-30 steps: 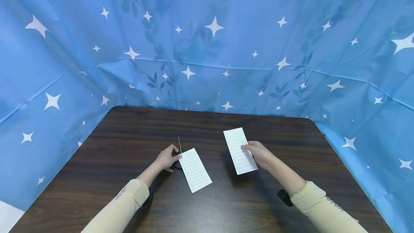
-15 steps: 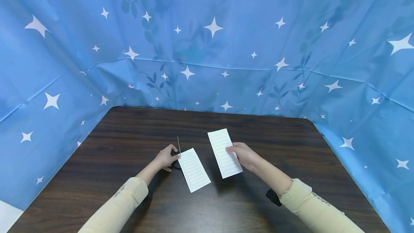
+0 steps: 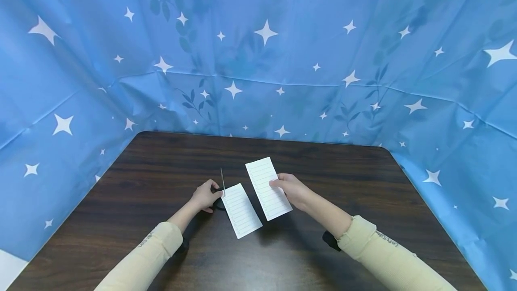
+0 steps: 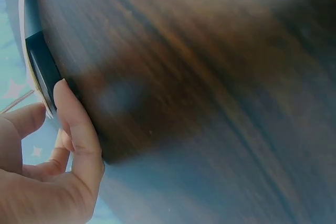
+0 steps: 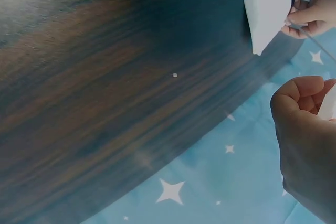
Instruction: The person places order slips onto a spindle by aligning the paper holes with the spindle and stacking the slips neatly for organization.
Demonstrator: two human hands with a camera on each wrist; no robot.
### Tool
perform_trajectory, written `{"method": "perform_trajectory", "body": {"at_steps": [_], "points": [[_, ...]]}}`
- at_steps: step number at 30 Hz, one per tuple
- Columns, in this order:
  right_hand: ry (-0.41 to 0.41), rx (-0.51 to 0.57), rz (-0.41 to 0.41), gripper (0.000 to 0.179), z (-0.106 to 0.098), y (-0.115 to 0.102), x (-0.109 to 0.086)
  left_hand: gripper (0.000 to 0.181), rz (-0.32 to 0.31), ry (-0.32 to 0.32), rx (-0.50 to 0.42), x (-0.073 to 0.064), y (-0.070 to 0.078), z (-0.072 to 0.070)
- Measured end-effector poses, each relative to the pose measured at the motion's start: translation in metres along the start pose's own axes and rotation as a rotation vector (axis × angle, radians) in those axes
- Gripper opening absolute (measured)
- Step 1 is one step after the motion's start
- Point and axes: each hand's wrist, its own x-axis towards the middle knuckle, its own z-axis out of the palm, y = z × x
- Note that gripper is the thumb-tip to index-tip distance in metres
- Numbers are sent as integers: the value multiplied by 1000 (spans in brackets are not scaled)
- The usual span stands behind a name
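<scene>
My left hand (image 3: 205,196) pinches the upper left corner of a white lined paper sheet (image 3: 242,212), which slants over the table. A thin straight strip (image 3: 222,179) sticks up at that corner. Under the sheet, at the fingertips, is a dark object (image 4: 44,69) whose kind I cannot tell. A second white lined sheet (image 3: 268,190) is in my right hand (image 3: 292,190), thumb on top and the other fingers behind it. It is raised above the table, right beside the first sheet. In the right wrist view only an edge of this sheet shows at the fingers.
The dark wood-grain table (image 3: 161,165) reaches back to a blue cloth (image 3: 282,48) with white stars, which hangs behind and at both sides. Small white scraps (image 5: 175,75) lie on the tabletop in the right wrist view.
My right hand has carried its sheet leftward, close to the other sheet. The left hand and its sheet have stayed almost in place.
</scene>
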Motion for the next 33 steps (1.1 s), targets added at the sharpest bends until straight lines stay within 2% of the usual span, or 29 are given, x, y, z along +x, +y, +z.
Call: {"method": "perform_trajectory", "body": {"at_steps": [3, 7, 10, 15, 23, 29, 33], "points": [[-1, 3, -24, 36, 6, -4, 1, 24, 16, 24, 20, 0, 0, -2], [-10, 16, -32, 33, 16, -7, 1, 18, 63, 81, 59, -2, 0, -6], [-10, 3, -29, 32, 23, -10, 2, 15, 110, 114, 55, -3, 2, -9], [-6, -41, -39, 30, 33, -18, 2, 15, 177, 138, -29, -3, 7, -17], [-3, -65, -20, 33, 47, -29, 5, 25, 286, 112, -186, -7, 21, -36], [5, -67, -33, 32, 54, -35, 10, 40, 299, 139, -338, -14, 36, -44], [17, -55, -19, 32, 58, -35, 13, 48, 315, 148, -378, -17, 43, -44]]}}
